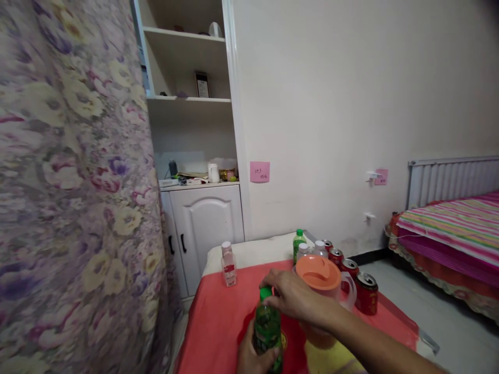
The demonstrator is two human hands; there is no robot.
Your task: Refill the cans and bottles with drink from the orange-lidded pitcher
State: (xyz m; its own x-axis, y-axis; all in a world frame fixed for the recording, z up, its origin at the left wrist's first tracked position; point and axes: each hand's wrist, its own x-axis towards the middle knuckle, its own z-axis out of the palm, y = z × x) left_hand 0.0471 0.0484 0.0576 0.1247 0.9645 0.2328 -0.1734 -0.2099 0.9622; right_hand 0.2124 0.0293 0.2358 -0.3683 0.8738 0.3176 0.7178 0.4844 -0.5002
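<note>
A green drink bottle [267, 328] stands upright near the front of the table, with my left hand [253, 357] wrapped round its lower part. At its top, the fingers and thumb of my right hand [291, 297] close on the green cap [265, 293], which sits on the bottle's neck. Behind my right forearm is a pitcher with an orange lid [318, 271]; its lower body is partly hidden by the arm. A clear bottle with a white cap [229, 266] stands to the left, apart from both hands.
Several red drink cans [367, 293] line the table's right side. Another green bottle [298, 244] and two white-capped bottles [303, 250] stand behind the pitcher. The table carries a red cloth [212, 317]. A floral curtain [78, 182] hangs left, beside a white cabinet [210, 218]; a bed [456, 223] is right.
</note>
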